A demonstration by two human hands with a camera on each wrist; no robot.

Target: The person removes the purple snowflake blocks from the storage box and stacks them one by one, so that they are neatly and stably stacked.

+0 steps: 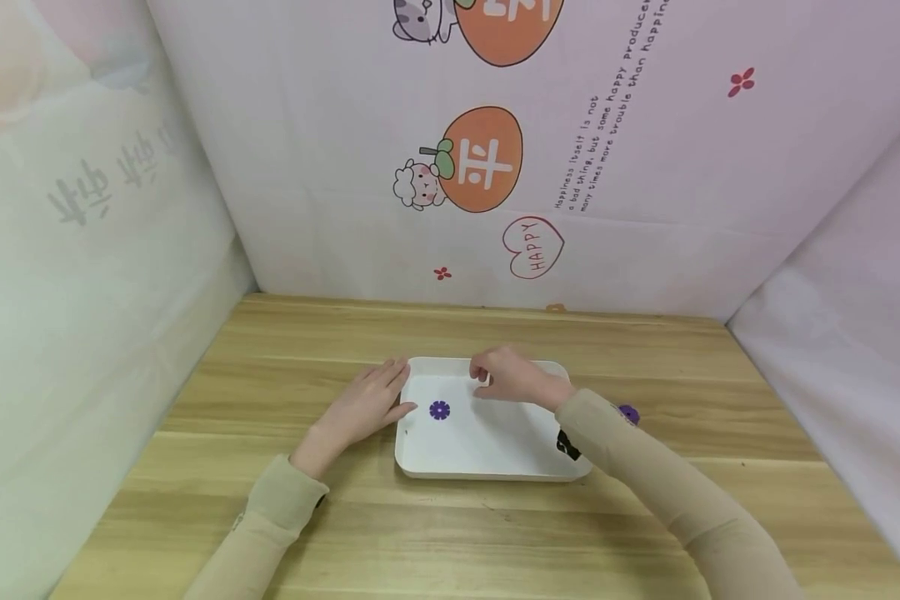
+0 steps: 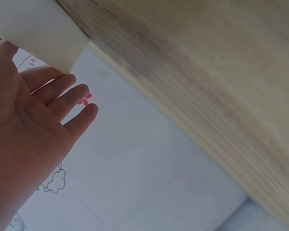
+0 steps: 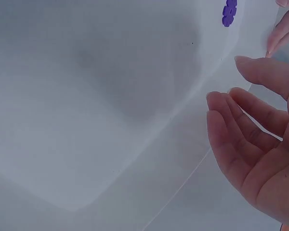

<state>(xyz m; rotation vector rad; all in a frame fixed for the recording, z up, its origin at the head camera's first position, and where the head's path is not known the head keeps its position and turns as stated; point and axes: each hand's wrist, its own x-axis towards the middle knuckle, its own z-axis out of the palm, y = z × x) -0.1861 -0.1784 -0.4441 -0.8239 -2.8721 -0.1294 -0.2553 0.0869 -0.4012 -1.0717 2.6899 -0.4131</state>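
A white tray [image 1: 495, 475] lies on the wooden table, with a purple snowflake-shaped disc [image 1: 439, 410] on the left part of its floor. My left hand [image 1: 367, 402] rests at the tray's left rim, fingers nearly straight; in the left wrist view the fingertips of the left hand [image 2: 38, 110] meet the tray's outer wall [image 2: 43, 31]. Over the tray's far side hovers my right hand [image 1: 512, 377], its fingers loosely bent. Nothing shows between the thumb and fingers of the right hand [image 3: 260, 130] in the right wrist view, where the purple disc [image 3: 229, 12] appears at the top.
Beyond the tray's right side is another purple piece [image 1: 629, 413], partly covered by the right sleeve [image 1: 645, 467]. A printed white cloth [image 1: 330, 167] hangs behind the wooden table [image 1: 457, 542] and at both sides.
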